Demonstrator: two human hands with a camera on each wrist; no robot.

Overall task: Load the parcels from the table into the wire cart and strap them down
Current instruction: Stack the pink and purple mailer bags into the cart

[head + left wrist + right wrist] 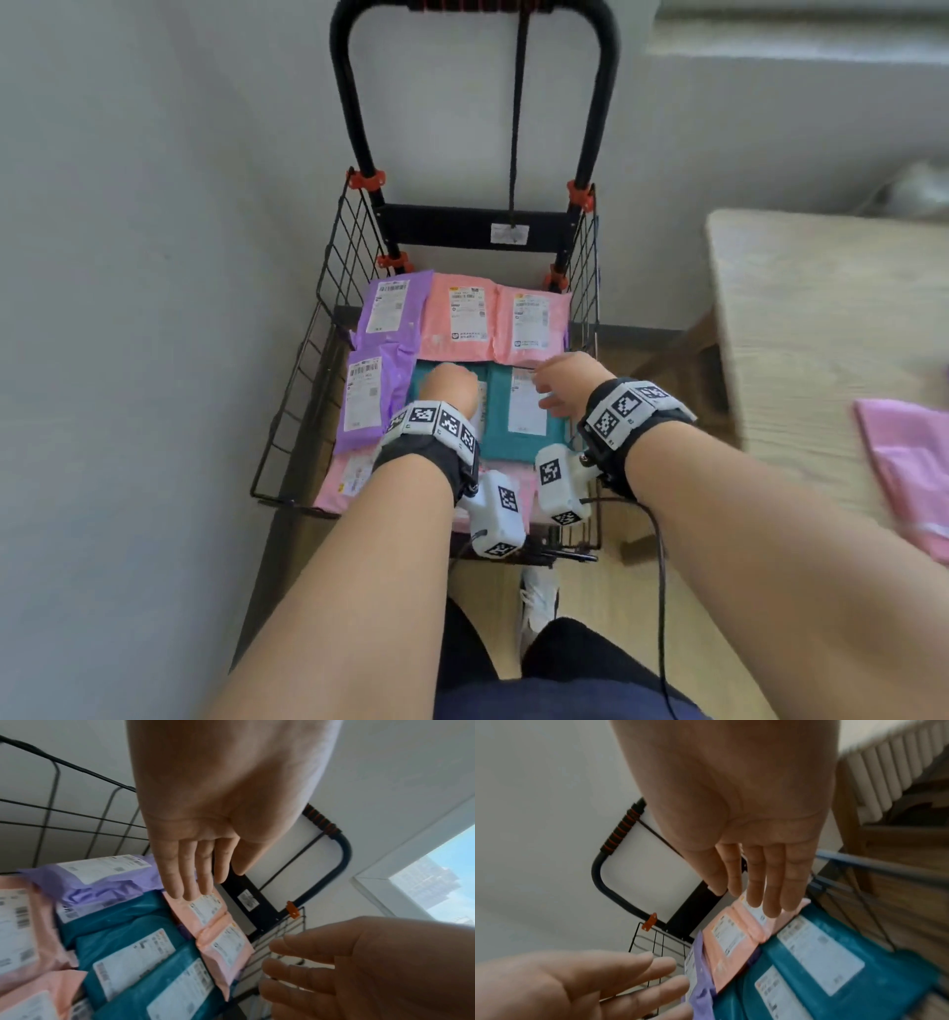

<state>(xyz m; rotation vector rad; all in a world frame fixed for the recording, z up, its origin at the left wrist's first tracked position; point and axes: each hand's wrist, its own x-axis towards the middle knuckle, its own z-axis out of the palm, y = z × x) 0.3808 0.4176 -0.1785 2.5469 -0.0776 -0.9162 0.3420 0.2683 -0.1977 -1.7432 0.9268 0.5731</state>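
Observation:
The black wire cart stands on the floor against the wall, filled with flat mailer parcels. Two purple ones lie at the left, two pink ones at the back, and teal ones in the middle. My left hand and right hand are side by side over the teal parcels. The wrist views show the left hand and the right hand with straight fingers, palms down, holding nothing. A black strap cord hangs from the cart handle.
A light wooden table stands to the right of the cart, with a pink parcel at its near right. The grey wall is close on the left. My leg and a white shoe are just before the cart.

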